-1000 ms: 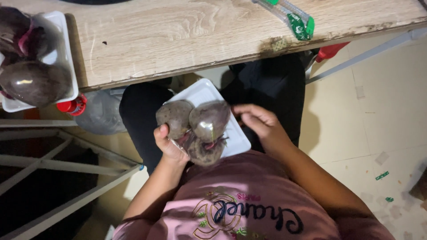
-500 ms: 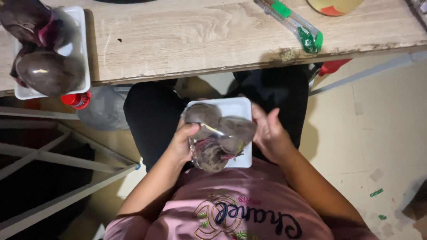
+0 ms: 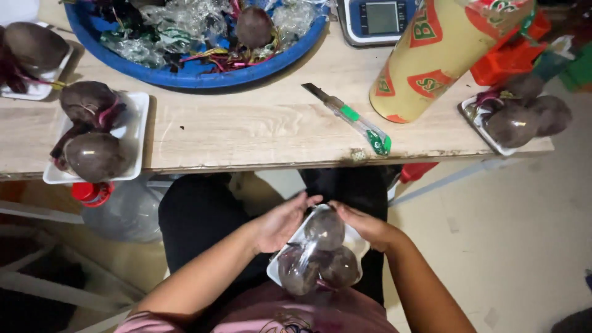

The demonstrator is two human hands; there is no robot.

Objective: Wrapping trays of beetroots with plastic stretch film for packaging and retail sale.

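Over my lap I hold a white foam tray (image 3: 353,239) with three dark beetroots (image 3: 325,230) under clear film. My left hand (image 3: 280,223) grips the tray's left edge. The right edge is gripped by my right hand (image 3: 364,223), fingers laid over the film. Both hands are below the front edge of the wooden table (image 3: 259,129).
On the table lie a green-handled knife (image 3: 351,117), a big roll of film (image 3: 441,52), a scale (image 3: 382,18), a blue basin (image 3: 197,74) of beetroots and plastic, and wrapped beetroot trays at left (image 3: 139,129) and right (image 3: 481,126). A clear jug with a red cap (image 3: 92,194) stands below.
The view has tilted up, so the table top with basin, roll and scale shows. The tray in my lap now has film stretched over the beetroots, with both hands at its sides.
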